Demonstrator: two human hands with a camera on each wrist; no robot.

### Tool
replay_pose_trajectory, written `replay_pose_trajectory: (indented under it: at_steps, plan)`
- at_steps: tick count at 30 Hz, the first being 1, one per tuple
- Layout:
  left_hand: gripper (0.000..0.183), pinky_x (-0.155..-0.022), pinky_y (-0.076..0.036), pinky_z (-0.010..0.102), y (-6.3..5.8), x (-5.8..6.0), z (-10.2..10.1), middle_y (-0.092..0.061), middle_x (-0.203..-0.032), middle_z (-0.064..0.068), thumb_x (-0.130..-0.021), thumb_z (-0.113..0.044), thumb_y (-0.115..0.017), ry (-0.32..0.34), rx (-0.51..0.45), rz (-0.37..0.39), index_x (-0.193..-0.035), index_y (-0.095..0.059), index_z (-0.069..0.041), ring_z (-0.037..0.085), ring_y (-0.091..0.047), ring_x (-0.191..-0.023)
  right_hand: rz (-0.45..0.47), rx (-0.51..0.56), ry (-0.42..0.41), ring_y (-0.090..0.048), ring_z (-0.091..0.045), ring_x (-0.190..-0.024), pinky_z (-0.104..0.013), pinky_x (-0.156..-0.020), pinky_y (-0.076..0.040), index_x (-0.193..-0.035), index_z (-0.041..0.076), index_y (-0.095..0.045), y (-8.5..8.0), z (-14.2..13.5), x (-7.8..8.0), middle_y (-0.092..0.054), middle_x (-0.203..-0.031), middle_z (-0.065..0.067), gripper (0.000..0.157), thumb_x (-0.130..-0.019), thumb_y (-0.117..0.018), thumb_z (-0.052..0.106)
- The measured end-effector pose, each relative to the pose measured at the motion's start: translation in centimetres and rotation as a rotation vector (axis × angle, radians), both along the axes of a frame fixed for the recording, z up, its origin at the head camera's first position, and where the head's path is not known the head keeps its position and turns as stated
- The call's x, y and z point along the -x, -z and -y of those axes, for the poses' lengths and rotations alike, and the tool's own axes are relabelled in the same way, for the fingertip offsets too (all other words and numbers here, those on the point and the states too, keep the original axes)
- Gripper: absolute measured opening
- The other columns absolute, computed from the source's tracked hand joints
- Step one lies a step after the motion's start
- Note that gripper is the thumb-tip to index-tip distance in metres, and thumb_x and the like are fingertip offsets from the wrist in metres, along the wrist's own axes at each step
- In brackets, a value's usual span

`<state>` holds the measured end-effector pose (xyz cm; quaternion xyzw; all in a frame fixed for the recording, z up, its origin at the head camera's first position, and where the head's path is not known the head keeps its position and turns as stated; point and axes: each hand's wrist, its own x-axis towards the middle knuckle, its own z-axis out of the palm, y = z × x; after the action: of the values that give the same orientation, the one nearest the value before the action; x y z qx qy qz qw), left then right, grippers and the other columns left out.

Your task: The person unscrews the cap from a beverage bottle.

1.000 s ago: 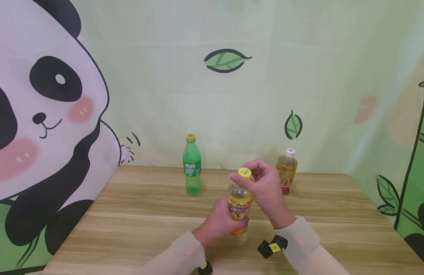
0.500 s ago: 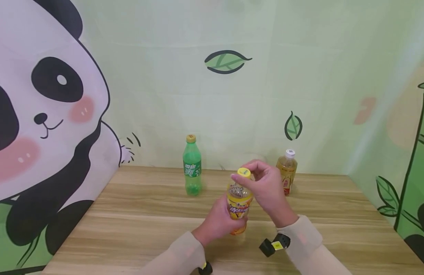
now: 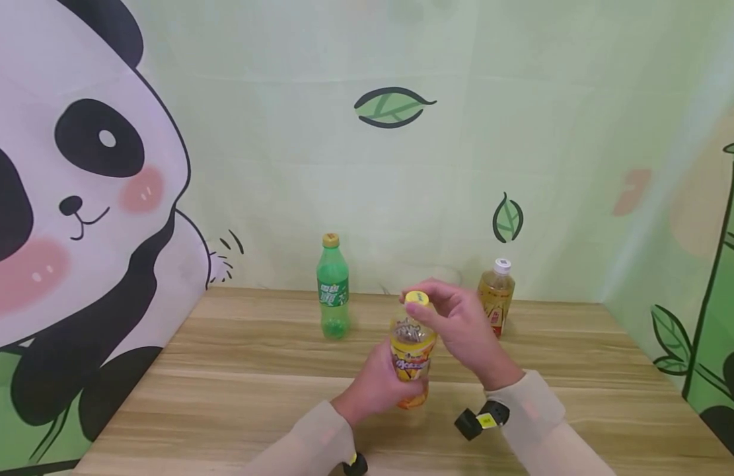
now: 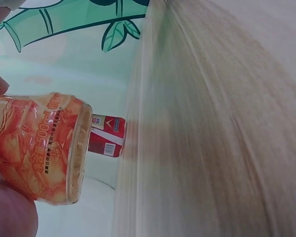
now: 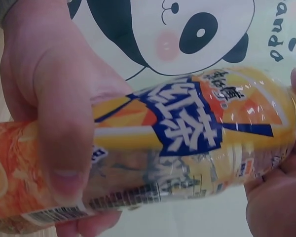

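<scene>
An iced tea bottle [image 3: 411, 360] with a yellow and orange label is held a little above the table, tilted slightly. My left hand [image 3: 372, 387] grips it round the lower body; the right wrist view shows that thumb lying across the label [image 5: 187, 118]. At the top, my right hand [image 3: 462, 325] pinches the yellow cap [image 3: 417, 299] between thumb and fingers. The cap sits on the neck. In the left wrist view the bottle's base [image 4: 79, 153] is apart from the tabletop [image 4: 187, 148].
A green soda bottle [image 3: 333, 284] stands upright at the back, left of the hands. Behind the right hand stands a white-capped drink bottle [image 3: 497, 291], partly hidden. A panda-print backdrop [image 3: 283, 165] rises behind the wooden table [image 3: 254, 344].
My right wrist has shifted slightly right and down, its fingers turning at the cap. The bottle's top has leaned a little to the left. The left hand has hardly moved.
</scene>
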<state>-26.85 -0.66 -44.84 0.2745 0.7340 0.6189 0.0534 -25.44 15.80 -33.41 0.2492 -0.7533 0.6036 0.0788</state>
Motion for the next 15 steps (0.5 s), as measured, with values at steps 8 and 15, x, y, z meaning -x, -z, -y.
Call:
replay_pose_trajectory:
  at_steps: [8, 15]
  plan:
    - [0.055, -0.096, -0.055, 0.029, -0.26, -0.03, -0.17, -0.07, -0.115, 0.0, -0.08, -0.006, -0.08, -0.021, 0.013, 0.001, -0.129, -0.056, -0.018, 0.013, -0.068, -0.102, 0.026, -0.025, -0.094, -0.065, -0.024, -0.117, -0.035, -0.1, -0.054, -0.124, 0.008, -0.068, -0.09, -0.49, 0.14, -0.071, -0.122, -0.007, 0.027, -0.105, -0.059, 0.024]
    - [0.056, -0.095, -0.056, 0.029, -0.3, 0.02, -0.32, -0.07, -0.116, 0.0, -0.081, -0.007, -0.08, -0.017, 0.006, 0.0, -0.13, -0.056, -0.021, 0.013, -0.068, -0.103, 0.026, 0.077, 0.028, -0.065, -0.02, -0.114, -0.032, -0.101, -0.053, -0.122, 0.007, -0.067, 0.26, 0.06, 0.01, -0.07, -0.114, 0.002, 0.028, -0.097, -0.072, 0.018]
